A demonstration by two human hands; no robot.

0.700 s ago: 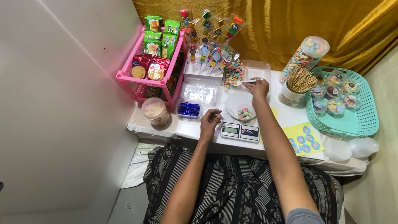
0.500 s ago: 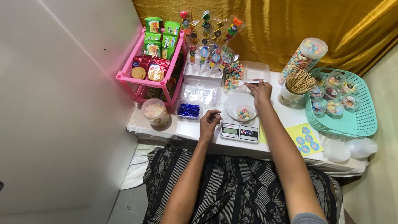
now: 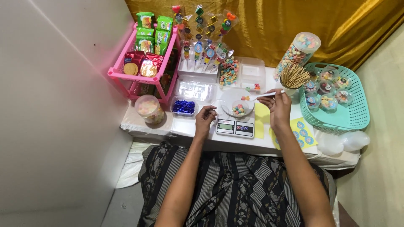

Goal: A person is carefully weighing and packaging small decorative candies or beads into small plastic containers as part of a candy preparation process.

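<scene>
My right hand (image 3: 276, 107) holds a white plastic spoon (image 3: 257, 96) with a few coloured candies on its tip, above the right edge of a white plate. A small clear cup of coloured candies (image 3: 238, 109) sits on that plate (image 3: 229, 101), which rests on a white digital kitchen scale (image 3: 235, 128). My left hand (image 3: 205, 120) rests with curled fingers on the table just left of the scale, close to the plate's edge; whether it holds anything is hidden.
A pink rack (image 3: 145, 75) of snack packets stands at the back left. A candy jar (image 3: 148, 109) and a tub of blue wrappers (image 3: 184, 106) sit in front. Wrapped lollipops (image 3: 202, 38), a tall candy jar (image 3: 296, 52), wooden sticks (image 3: 292, 75), a green basket (image 3: 345, 120).
My right hand has drawn back from the candy tray at the rear toward the plate, carrying the spoon with candies. My left hand has stayed by the scale.
</scene>
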